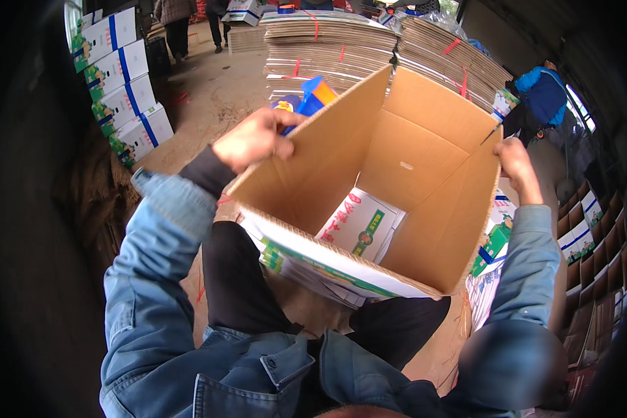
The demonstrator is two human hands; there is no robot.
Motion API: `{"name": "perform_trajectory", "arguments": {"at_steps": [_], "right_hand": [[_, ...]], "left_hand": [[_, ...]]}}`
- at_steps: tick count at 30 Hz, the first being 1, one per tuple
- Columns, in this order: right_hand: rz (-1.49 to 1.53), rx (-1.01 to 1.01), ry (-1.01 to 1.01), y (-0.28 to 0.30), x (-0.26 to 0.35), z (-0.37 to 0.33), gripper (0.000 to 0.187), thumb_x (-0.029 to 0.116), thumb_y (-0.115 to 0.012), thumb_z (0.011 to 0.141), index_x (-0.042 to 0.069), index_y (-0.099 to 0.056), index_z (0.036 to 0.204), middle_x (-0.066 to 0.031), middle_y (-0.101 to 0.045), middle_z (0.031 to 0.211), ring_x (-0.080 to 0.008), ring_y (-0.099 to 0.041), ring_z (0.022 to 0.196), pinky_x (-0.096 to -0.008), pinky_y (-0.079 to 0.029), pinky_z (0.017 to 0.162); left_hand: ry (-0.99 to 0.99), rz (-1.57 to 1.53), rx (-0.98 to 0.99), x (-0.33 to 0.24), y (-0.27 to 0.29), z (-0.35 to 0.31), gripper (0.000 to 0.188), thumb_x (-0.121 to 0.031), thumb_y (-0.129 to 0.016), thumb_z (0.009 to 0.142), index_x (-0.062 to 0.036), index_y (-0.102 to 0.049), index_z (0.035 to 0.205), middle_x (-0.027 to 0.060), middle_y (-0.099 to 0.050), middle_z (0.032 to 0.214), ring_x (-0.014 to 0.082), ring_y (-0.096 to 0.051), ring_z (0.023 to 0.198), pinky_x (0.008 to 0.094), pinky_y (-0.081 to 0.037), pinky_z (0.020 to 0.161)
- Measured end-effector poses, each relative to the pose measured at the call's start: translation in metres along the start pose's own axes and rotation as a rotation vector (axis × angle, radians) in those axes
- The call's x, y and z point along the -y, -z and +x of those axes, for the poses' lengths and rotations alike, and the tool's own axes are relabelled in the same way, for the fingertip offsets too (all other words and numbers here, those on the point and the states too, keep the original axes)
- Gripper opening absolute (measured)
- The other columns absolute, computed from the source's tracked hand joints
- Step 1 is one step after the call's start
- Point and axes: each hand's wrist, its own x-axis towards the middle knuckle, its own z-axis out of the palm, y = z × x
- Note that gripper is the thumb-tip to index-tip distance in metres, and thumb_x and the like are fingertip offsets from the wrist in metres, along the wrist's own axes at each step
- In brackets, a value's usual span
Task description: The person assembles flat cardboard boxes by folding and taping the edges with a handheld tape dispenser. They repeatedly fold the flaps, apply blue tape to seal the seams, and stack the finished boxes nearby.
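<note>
An open cardboard box (pixel 425 150), brown inside and white and green outside, stands tilted between my knees. My left hand (pixel 258 138) is closed on the top edge of its left wall, thumb on the inner side. On the far right edge, my right hand (pixel 517 167) grips the top of the wall; its fingertips are partly hidden. Deep in the box shows a white panel (pixel 369 226) with a green strip and red marks; whether it is the box's own bottom, I cannot tell. Just beyond my left hand is a blue and orange object (pixel 318 94), partly hidden by the box.
Tall stacks of flat cardboard (pixel 327 45) stand ahead, tied with red strips. White boxes with blue bands (pixel 129 94) are piled at the left. More boxes (pixel 579 237) line the right side. A person in a blue jacket (pixel 542 94) is at the far right; others stand at the back.
</note>
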Motion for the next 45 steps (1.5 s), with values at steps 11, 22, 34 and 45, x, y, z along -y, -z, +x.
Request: {"name": "perform_trajectory", "arguments": {"at_steps": [11, 22, 34, 45], "right_hand": [[-0.259, -0.007, 0.11, -0.084, -0.053, 0.052, 0.027, 0.013, -0.057, 0.093, -0.01, -0.069, 0.1, -0.0155, -0.074, 0.088, -0.0217, -0.069, 0.078, -0.039, -0.052, 0.074], [-0.066, -0.15, 0.26, -0.1, -0.051, 0.048, 0.04, 0.028, -0.058, 0.102, -0.005, -0.068, 0.122, -0.0172, -0.075, 0.111, -0.0233, -0.069, 0.101, -0.0358, -0.05, 0.093], [0.269, 0.317, 0.57, -0.073, 0.08, -0.287, 0.055, 0.029, -0.049, 0.095, -0.004, -0.058, 0.138, -0.0196, -0.062, 0.139, -0.0338, -0.057, 0.133, -0.0561, -0.03, 0.122], [-0.597, 0.508, 0.331, -0.22, 0.011, -0.18, 0.041, 0.037, -0.046, 0.107, 0.006, -0.073, 0.113, -0.014, -0.073, 0.11, -0.0342, -0.064, 0.109, -0.0521, -0.041, 0.104]], "left_hand": [[0.072, 0.085, -0.238, 0.018, -0.065, -0.044, 0.066, -0.006, -0.063, 0.071, -0.0013, -0.062, 0.137, 0.0165, -0.064, 0.125, 0.0273, -0.047, 0.132, 0.0353, -0.029, 0.117], [-0.082, -0.005, -0.425, 0.049, -0.073, -0.032, 0.062, -0.016, -0.068, 0.077, -0.0011, -0.063, 0.137, 0.0131, -0.046, 0.11, 0.0241, -0.049, 0.106, 0.0335, -0.042, 0.093], [-0.184, 0.177, -0.549, 0.055, -0.08, -0.022, 0.065, -0.027, -0.072, 0.076, -0.0021, -0.065, 0.136, 0.0218, -0.051, 0.098, 0.0275, -0.052, 0.098, 0.0371, -0.047, 0.082], [-0.189, 0.202, -0.658, 0.063, -0.088, -0.011, 0.066, -0.033, -0.073, 0.072, -0.0022, -0.069, 0.13, 0.024, -0.051, 0.094, 0.0374, -0.054, 0.095, 0.0419, -0.046, 0.085]]}}
